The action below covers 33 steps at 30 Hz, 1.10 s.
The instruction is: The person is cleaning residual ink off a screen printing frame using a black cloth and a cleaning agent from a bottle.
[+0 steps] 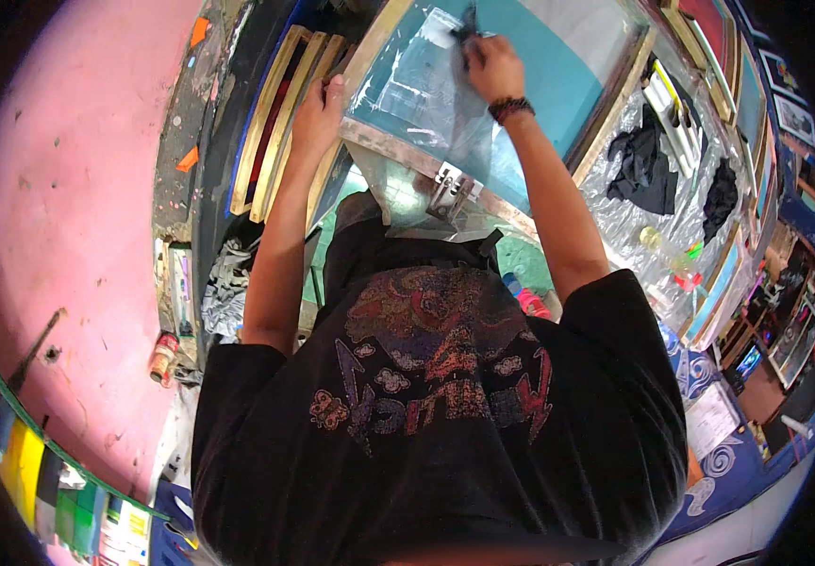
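A wood-framed printing screen with teal mesh [563, 92] lies before me at the top of the view. White residue marks a rectangular patch on its left part. My right hand [498, 69] is over the mesh and grips a dark cloth, blurred, whose far end lies near the white marks. My left hand [319, 113] rests at the left side of the wooden frame, near its lower left corner, fingers around the edge. A metal hinge clamp [448, 192] holds the near side of the frame.
Wooden frames [269, 127] stand stacked at the left, beside a paint-spotted ledge. Crumpled grey cloth [227, 290] and a red-labelled can [164, 357] lie lower left. On the right, plastic sheeting [613, 223] bears black cloths [644, 166] and white squeegee-like strips [673, 117]; more framed screens [715, 297] stand beyond.
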Available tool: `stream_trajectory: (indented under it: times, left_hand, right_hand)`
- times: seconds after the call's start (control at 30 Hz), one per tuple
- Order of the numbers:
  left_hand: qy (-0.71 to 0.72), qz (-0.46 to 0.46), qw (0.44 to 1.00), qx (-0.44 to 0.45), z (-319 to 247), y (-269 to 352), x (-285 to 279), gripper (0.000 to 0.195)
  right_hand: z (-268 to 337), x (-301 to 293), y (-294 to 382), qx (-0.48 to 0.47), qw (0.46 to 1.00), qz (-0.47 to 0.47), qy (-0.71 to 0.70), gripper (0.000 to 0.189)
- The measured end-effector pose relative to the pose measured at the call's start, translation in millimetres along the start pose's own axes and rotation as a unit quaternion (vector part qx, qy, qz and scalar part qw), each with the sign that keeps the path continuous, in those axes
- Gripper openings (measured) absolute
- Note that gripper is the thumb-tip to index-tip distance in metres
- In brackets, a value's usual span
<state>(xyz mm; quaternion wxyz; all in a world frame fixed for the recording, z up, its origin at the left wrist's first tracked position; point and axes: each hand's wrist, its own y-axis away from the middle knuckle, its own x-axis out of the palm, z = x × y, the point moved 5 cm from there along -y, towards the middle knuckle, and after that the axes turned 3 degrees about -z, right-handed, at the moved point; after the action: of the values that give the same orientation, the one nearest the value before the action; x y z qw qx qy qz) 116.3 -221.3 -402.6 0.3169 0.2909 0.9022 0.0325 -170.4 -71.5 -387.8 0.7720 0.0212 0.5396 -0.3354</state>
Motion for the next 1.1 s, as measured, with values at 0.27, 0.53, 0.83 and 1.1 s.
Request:
stream_trajectory:
  times: [0.27,0.53,0.83,1.1]
  left_hand:
    - [-0.001,0.004,1.000,-0.020,-3.6,2.8,-2.8,0.067]
    - [0.021,-0.021,0.999,-0.037,15.9,5.4,-8.0,0.060]
    - [-0.011,-0.017,1.000,-0.002,0.4,-0.7,0.2,0.056]
    - [-0.004,-0.031,0.999,-0.015,5.0,8.6,-10.5,0.055]
  right_hand:
    - [-47.7,-24.0,7.0,0.054,0.998,0.011,0.018,0.020]
    - [17.0,-5.9,28.3,-0.089,0.978,0.136,-0.131,0.023]
    - [13.2,28.3,-60.4,-0.122,0.987,0.098,-0.047,0.026]
    - [-1.2,9.8,-54.9,-0.123,0.975,0.186,-0.016,0.027]
